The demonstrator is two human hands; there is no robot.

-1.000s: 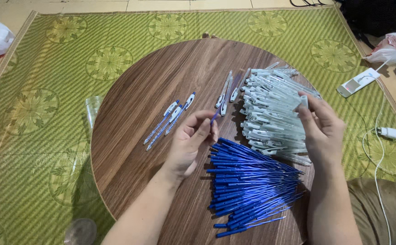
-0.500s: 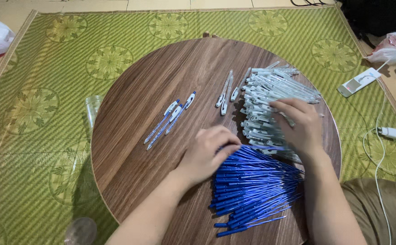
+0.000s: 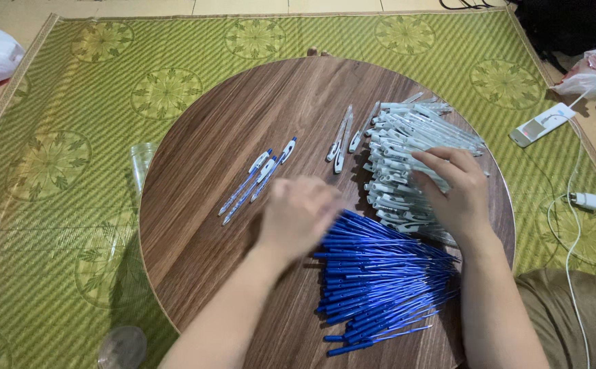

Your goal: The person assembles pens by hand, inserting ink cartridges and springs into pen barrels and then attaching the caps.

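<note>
A person's left hand (image 3: 298, 212), blurred, is hovering over the near edge of a heap of thin blue plastic pen refills (image 3: 380, 280) lying on a round, dark wood-grain table (image 3: 202, 232), while the right hand (image 3: 451, 188) is resting palm-down, fingers spread, on a pile of clear plastic pen barrels with white clips (image 3: 407, 160) just behind the blue heap. Three assembled clear pens with blue and white caps (image 3: 257, 179) are lying side by side left of the hands, and a few loose clear barrels (image 3: 342, 140) are lying near the pile, all above a green woven mat with leaf medallions (image 3: 59, 157).
</note>
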